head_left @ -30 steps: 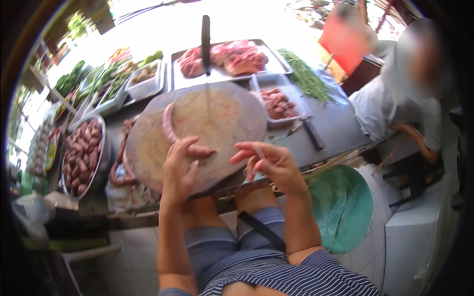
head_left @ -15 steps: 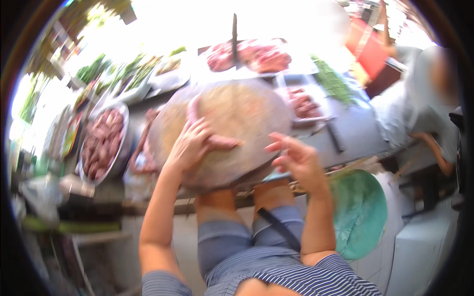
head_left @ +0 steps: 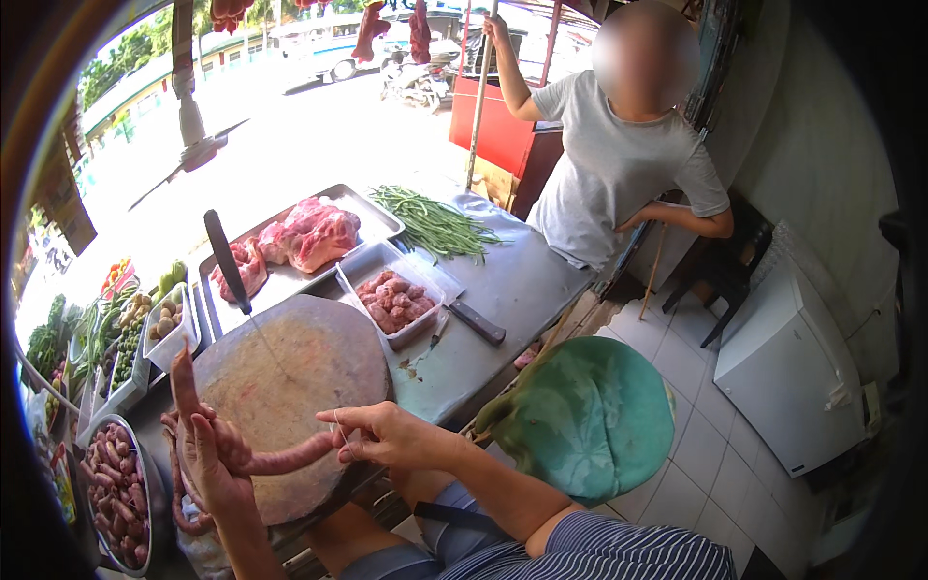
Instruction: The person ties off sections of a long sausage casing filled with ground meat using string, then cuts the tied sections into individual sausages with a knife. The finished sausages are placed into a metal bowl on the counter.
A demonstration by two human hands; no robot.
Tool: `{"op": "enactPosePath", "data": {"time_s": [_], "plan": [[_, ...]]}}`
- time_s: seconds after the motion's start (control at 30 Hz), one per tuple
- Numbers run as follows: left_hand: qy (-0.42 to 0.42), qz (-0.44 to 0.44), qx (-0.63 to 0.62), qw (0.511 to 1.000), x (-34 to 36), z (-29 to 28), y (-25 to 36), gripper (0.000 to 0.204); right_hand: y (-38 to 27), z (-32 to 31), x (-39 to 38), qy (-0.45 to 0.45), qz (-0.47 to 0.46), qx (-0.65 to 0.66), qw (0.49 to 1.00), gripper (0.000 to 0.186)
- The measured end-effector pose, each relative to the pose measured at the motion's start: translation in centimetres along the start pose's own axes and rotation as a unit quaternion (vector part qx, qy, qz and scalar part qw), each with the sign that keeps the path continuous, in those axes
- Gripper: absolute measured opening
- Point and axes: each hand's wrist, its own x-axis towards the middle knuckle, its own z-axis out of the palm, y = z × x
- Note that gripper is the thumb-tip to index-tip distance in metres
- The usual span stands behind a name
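Observation:
A long raw sausage (head_left: 292, 457) is held just above the near edge of a round wooden chopping block (head_left: 314, 362). My left hand (head_left: 215, 462) has its fingers curled round one part, with another end sticking up beside it. At the sausage's right end my right hand (head_left: 394, 435) pinches, and a thin pale string (head_left: 337, 421) shows at its fingers. More sausage links (head_left: 193, 522) hang beside the block, partly hidden by my left hand. A dark-handled knife (head_left: 227, 261) stands with its tip on the block.
An oval basin (head_left: 147, 474) of short sausages is at left, below vegetable trays. Beyond the block are a metal tray (head_left: 372, 208) of meat, a white tub (head_left: 425, 336) of ground meat, green beans (head_left: 435, 222) and a knife (head_left: 478, 324). A person (head_left: 619, 145) stands behind; a green-covered tub (head_left: 599, 416) is right.
The view has swung up and right, bringing the standing person fully in. The sausage is lifted from the block, and my right hand, apart from it before, is now at its end.

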Motion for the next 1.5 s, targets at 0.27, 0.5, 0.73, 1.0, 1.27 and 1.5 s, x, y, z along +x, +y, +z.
{"op": "enactPosePath", "data": {"time_s": [0.27,0.5,0.73,1.0,1.27,1.5], "plan": [[-0.138,-0.143,0.135,0.971,-3.3,2.5,2.4,0.034,-2.5,-2.6,1.0,0.027,0.046,-0.022,0.998,0.055],[-0.221,-0.270,0.094,0.932,-3.6,2.7,2.8,0.042,-5.5,-4.3,3.6,-0.061,-0.010,0.062,0.996,0.058],[-0.227,-0.358,0.065,0.903,-2.4,2.9,1.3,0.038,-7.1,-2.6,5.7,-0.207,0.007,0.035,0.978,0.053],[-0.317,-0.390,-0.020,0.864,-0.4,1.9,0.1,0.051,-5.2,-3.0,5.8,-0.151,0.055,0.060,0.985,0.043],[-0.256,-0.431,0.109,0.858,0.0,3.4,0.2,0.046,-4.3,-3.8,6.2,-0.156,0.069,0.083,0.982,0.041],[-0.179,-0.361,0.097,0.910,-0.8,5.0,-0.5,0.034,-3.1,-3.8,6.1,-0.102,0.048,0.134,0.985,0.042]]}}
